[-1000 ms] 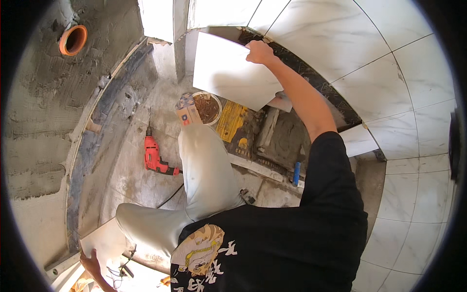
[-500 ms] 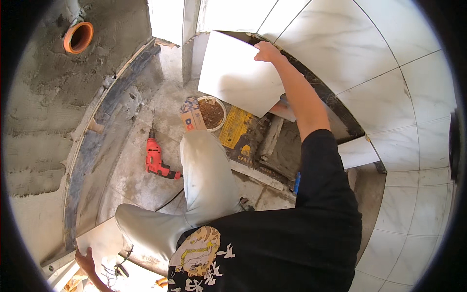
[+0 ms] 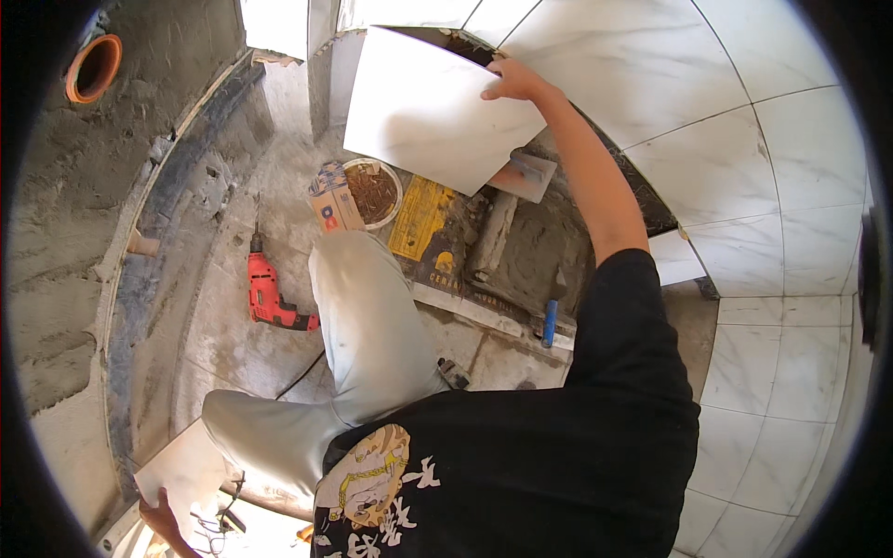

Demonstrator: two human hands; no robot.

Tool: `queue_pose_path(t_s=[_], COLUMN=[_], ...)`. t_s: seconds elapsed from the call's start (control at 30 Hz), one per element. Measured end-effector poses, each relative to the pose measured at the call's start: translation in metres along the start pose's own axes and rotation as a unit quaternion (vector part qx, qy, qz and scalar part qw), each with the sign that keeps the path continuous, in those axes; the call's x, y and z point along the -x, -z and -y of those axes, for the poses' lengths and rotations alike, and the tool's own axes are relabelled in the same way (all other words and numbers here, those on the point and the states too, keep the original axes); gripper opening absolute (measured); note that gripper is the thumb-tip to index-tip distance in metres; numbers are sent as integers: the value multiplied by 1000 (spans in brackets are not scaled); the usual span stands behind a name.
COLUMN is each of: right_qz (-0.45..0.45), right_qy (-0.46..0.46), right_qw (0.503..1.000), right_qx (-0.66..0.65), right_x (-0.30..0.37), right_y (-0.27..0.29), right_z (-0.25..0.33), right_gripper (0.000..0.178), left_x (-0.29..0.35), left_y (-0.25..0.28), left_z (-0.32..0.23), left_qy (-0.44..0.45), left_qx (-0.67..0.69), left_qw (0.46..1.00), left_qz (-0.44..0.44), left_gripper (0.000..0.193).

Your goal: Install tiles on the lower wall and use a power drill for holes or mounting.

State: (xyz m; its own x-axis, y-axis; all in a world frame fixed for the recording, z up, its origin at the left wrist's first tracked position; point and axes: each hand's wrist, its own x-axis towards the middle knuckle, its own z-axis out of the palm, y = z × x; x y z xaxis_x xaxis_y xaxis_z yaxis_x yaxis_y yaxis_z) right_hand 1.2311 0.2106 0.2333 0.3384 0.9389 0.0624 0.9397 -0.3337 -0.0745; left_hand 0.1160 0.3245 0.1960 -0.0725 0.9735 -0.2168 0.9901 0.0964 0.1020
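The right hand (image 3: 519, 82) gripped the upper edge of the white tile (image 3: 433, 112), near the bucket (image 3: 399, 197); the left hand (image 3: 163, 523) touched a pale panel (image 3: 191, 460), its grip unclear. The tile looked stiff, smooth, probably heavy and brittle, best held by opposite edges.

red drill (image 3: 270, 290), orange pipe (image 3: 94, 70)

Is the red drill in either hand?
No: the red drill lies on the floor, while the right hand holds the white tile by its edge and the left hand touches a pale panel.
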Motion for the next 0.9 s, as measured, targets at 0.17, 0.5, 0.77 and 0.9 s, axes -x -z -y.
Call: queue_pose_path(t_s=[0.17,0.5,0.77,0.9], right_qz=[11,128,225,184], right_qy=[-42,43,-55,-33], right_qw=[999,862,967,974], right_qx=[-26,-488,-103,-126], right_x=[12,108,170,168], right_y=[-10,-142,-315,-336], right_z=[-14,461,539,535], right_gripper=[47,43,80,62], left_x=[20,43,-10,-21], left_y=[-3,31,39,60], left_z=[23,-68,-110,-169], left_qy=[-59,-20,-131,-139], left_qx=[-8,13,-32,34], left_qw=[998,997,984,989], left_qz=[-30,-67,-115,-38], left_gripper=[68,43,44,43])
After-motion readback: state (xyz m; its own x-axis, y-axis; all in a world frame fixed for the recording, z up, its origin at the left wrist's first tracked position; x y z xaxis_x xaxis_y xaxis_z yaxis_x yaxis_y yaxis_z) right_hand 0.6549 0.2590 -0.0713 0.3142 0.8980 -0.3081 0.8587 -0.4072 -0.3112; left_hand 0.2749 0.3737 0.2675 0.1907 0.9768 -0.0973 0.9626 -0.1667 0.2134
